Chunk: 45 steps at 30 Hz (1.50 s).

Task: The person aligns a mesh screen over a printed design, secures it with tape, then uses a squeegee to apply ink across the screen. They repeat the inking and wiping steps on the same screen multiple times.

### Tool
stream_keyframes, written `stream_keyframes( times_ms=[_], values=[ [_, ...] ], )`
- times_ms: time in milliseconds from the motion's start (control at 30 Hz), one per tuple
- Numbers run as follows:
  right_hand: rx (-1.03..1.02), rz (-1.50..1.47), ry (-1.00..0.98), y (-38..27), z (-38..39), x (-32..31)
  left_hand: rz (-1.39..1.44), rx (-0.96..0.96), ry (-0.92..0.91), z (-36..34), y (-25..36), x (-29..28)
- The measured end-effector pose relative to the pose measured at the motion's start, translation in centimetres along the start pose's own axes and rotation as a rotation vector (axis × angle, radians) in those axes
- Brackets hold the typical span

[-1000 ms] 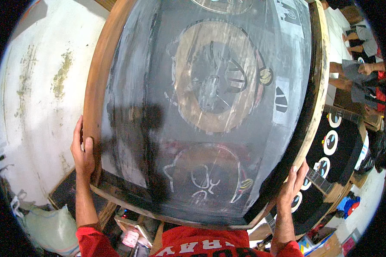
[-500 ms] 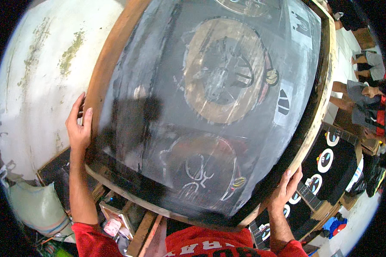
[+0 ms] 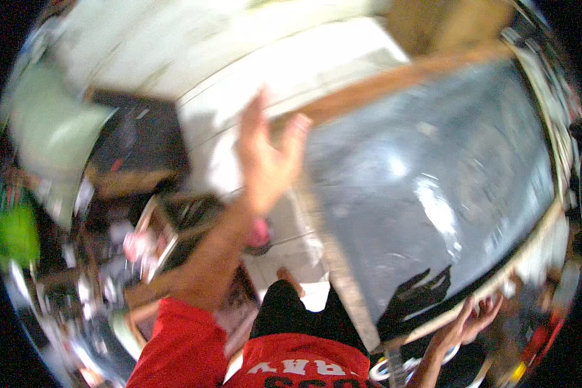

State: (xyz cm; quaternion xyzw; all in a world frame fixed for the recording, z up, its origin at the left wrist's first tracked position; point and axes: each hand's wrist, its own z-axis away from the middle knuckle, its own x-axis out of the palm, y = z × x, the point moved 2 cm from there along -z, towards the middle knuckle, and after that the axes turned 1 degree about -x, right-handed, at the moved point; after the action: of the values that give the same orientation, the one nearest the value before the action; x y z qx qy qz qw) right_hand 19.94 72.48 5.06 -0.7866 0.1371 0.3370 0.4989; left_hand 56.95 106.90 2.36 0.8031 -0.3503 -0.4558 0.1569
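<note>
The left hand (image 3: 268,161) at eleven o'clock and right hand (image 3: 469,323) at four, fingers wide, are near a big gray screen (image 3: 427,174).

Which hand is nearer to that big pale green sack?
The left hand. It is spread to the right of the sack, near the wooden frame's left corner; the right hand is farther right, beside the frame's lower edge.

Upper garment: red shirt (image 3: 346,346), plain weave not discernible; white block lettering (image 3: 297,367) across the front, dark lettering (image 3: 320,383) adjoining. Left sleeve (image 3: 178,343): red, short, forearm bare. Lower garment: black bottoms (image 3: 278,317), two-legged. Left hand (image 3: 268,155): bare, outline blurred. Right hand (image 3: 469,325): bare.
</note>
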Motion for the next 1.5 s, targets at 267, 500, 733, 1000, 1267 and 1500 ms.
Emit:
stream_keyframes(
  times_ms=[267, 500, 733, 1000, 1267, 1500],
  values=[
    [-0.459, -0.236, -0.703, -17.3, 20.5, 4.8, 0.037, -0.404, -0.302, 35.0, -7.1, -20.4],
    [-0.726, -0.211, -1.418, -22.2, 43.0, 16.3, -0.081, -0.956, -0.269, 54.6, -12.9, -35.1],
    [-1.324, -0.217, -1.354, -28.9, 60.3, 30.2, -0.002, -1.464, -0.079, 63.6, -15.9, -42.3],
    [-1.542, -0.102, -1.231, -36.0, 71.7, 42.2, 0.148, -1.535, -0.036, 68.1, -13.6, -39.9],
    [-1.144, 0.043, -1.491, -36.6, 69.1, 43.0, 0.133, -1.416, 0.013, 68.0, -14.5, -39.1],
    [0.072, -0.237, -1.629, -19.9, 54.5, 34.9, 0.278, -1.478, -0.181, 67.2, -17.3, -37.4]
  ],
)
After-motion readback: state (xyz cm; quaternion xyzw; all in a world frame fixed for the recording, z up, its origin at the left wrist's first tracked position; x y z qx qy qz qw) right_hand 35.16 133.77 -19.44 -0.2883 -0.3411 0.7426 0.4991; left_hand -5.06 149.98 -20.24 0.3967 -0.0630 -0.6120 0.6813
